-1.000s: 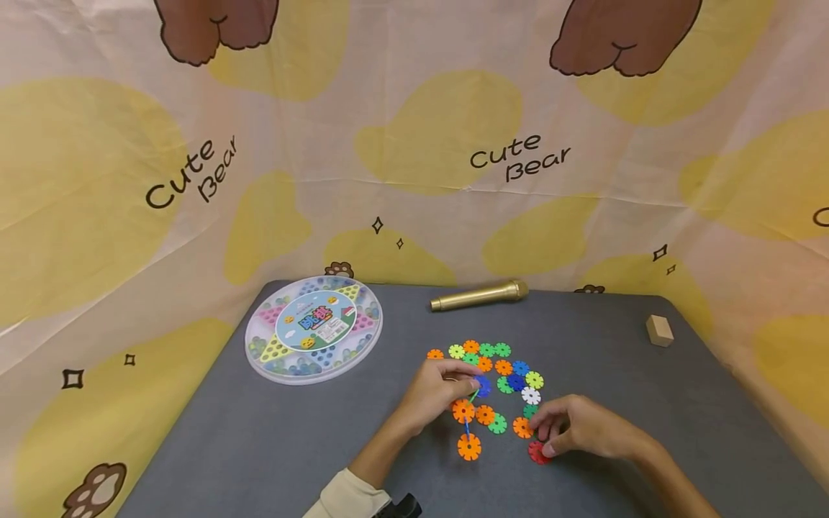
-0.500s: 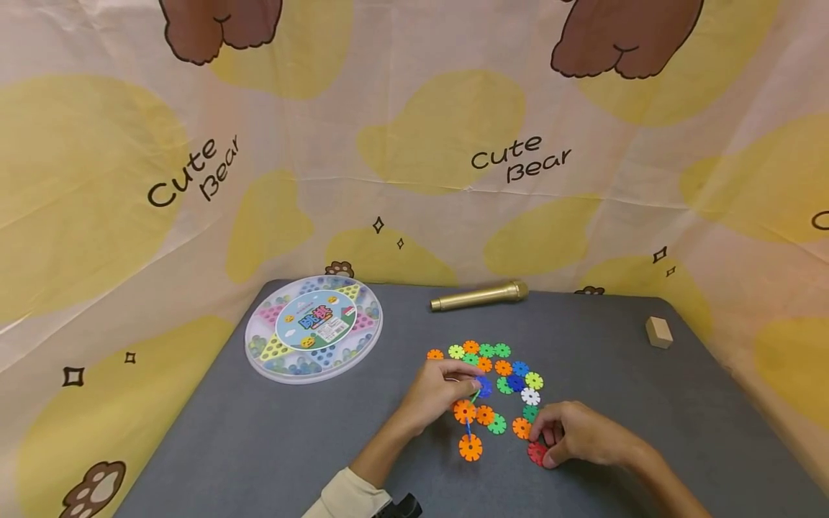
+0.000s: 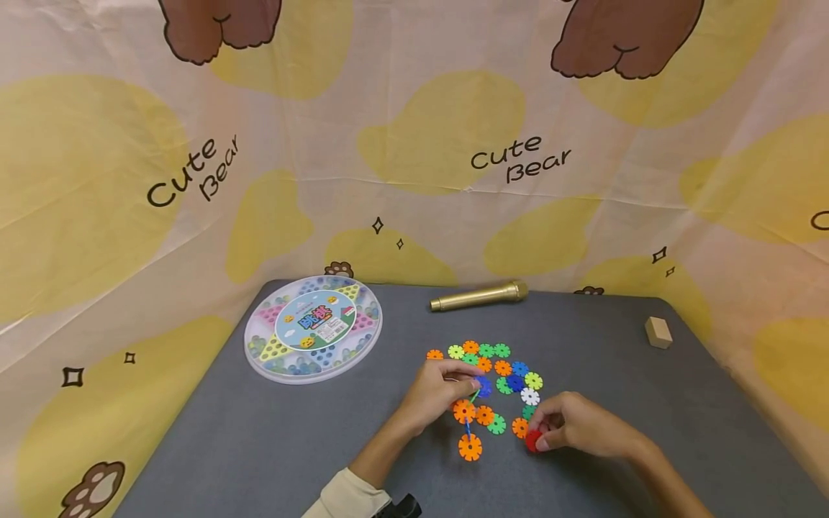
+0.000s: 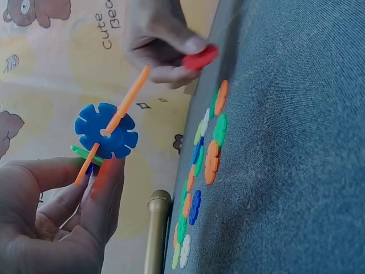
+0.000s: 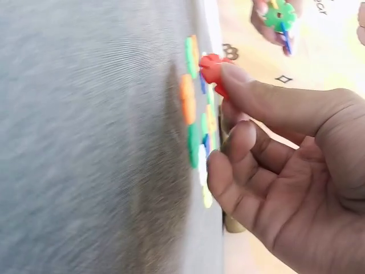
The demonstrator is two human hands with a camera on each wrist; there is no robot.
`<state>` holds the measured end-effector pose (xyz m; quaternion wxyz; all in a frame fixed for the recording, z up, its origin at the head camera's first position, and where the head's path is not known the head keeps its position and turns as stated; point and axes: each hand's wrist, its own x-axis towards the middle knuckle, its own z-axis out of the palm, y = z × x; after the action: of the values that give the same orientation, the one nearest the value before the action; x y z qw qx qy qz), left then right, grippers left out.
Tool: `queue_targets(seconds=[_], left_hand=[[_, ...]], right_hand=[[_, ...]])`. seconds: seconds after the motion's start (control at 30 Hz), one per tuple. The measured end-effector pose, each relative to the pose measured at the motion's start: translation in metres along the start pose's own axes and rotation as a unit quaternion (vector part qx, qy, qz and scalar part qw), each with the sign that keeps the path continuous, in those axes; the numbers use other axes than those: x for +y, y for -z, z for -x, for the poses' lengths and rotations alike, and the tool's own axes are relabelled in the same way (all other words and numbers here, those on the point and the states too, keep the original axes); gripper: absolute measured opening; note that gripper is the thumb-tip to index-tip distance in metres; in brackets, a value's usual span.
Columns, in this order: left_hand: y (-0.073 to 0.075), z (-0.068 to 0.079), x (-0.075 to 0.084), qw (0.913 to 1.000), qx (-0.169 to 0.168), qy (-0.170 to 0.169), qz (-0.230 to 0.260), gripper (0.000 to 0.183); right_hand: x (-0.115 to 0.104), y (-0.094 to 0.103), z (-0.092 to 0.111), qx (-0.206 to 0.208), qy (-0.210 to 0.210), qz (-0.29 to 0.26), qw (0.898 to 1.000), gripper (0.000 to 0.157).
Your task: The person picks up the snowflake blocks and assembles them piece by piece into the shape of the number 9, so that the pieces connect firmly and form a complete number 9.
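Note:
My left hand [image 3: 432, 396] pinches a small chain of slotted snowflake discs above the table. In the left wrist view, a blue disc [image 4: 122, 141] has an orange disc [image 4: 133, 94] joined edge-on, and a green disc [image 4: 85, 154] sits by the fingertips. The head view shows the chain's two orange discs facing up, the lower one [image 3: 470, 455] hanging nearest the body. My right hand [image 3: 579, 426] holds a red snowflake disc [image 5: 211, 69] between thumb and fingers, raised off the tabletop and apart from the chain.
Several loose discs, among them a white disc [image 3: 529, 397] and a green disc [image 3: 496, 424], lie flat between and beyond the hands. Farther back are a round marble game board [image 3: 265, 360], a gold microphone [image 3: 476, 296] and a wooden block [image 3: 659, 333].
The red disc, by the right fingertips on or near the table before, is now lifted and tilted in the right hand, which rose slightly. The left hand and its chain stay nearly still.

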<state>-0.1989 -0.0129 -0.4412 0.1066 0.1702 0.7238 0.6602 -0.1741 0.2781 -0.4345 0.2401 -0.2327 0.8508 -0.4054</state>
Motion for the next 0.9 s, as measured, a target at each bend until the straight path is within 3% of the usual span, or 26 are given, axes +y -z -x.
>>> queue_targets(seconds=[0.27, 0.5, 0.9], left_hand=[[0.002, 0.002, 0.001, 1.0, 0.001, 0.004, 0.004, 0.021], [0.004, 0.0, 0.004, 0.9999, 0.014, 0.0, 0.001, 0.018], [0.007, 0.0, 0.004, 0.9997, 0.025, 0.004, 0.008, 0.018]], right_hand=[[-0.016, 0.004, -0.016, 0.084, 0.042, -0.017, 0.995, 0.007], [-0.028, 0.003, -0.032, 0.141, 0.052, -0.031, 0.988, 0.009], [-0.035, 0.004, -0.048, 0.153, 0.083, -0.037, 0.984, 0.014]])
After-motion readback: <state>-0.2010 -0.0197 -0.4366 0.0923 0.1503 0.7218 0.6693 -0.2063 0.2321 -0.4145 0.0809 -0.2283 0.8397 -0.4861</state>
